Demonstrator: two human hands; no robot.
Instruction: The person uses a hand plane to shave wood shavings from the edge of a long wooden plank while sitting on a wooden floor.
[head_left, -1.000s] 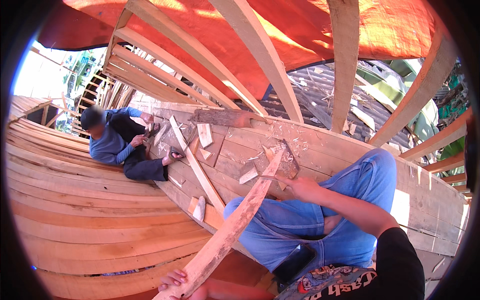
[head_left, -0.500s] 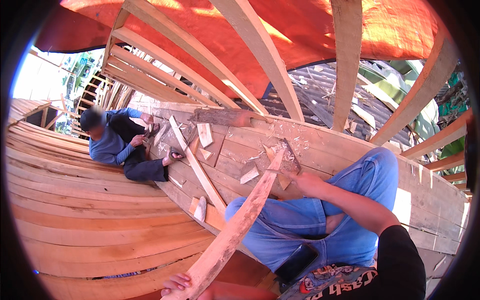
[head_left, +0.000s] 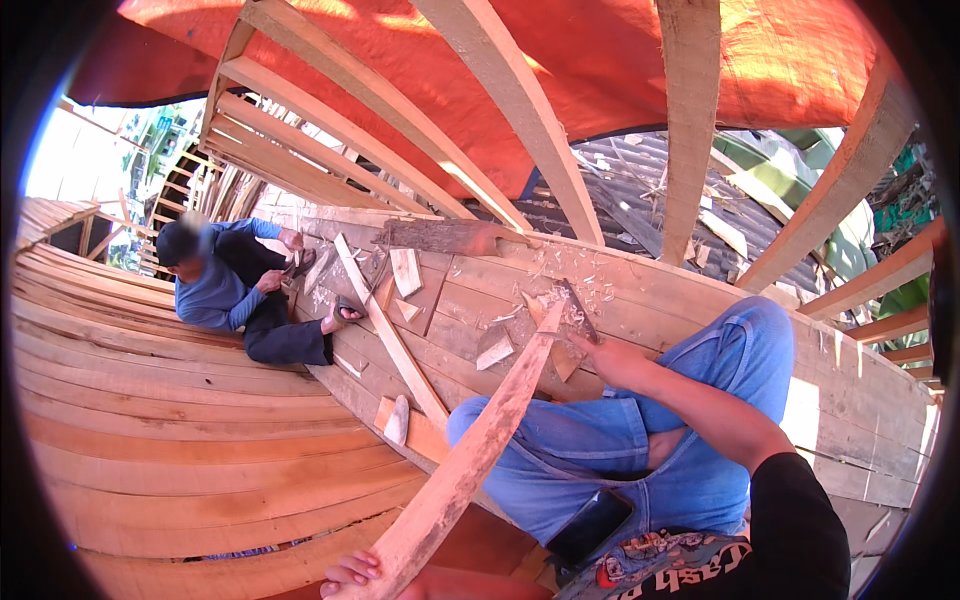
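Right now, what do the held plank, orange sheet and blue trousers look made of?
Plank: raw, unfinished wood, with pale cut surface and dark, bark-like patches. Sheet: probably plastic tarpaulin, finish unclear, thin and creased. Trousers: likely denim, faded, with visible seams.

Orange tarp (head_left: 600, 80) up top, behind wooden ribs (head_left: 690, 130). Corrugated roof (head_left: 637, 170) beyond. Co-worker (head_left: 238, 290) seated left, blue top (head_left: 205, 292), dark cap (head_left: 177, 243). Phone (head_left: 590, 527) on jeans (head_left: 735, 360).

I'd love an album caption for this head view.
Left hand gripping a long plank, right hand near its far end, wood shavings scattered on the boards.
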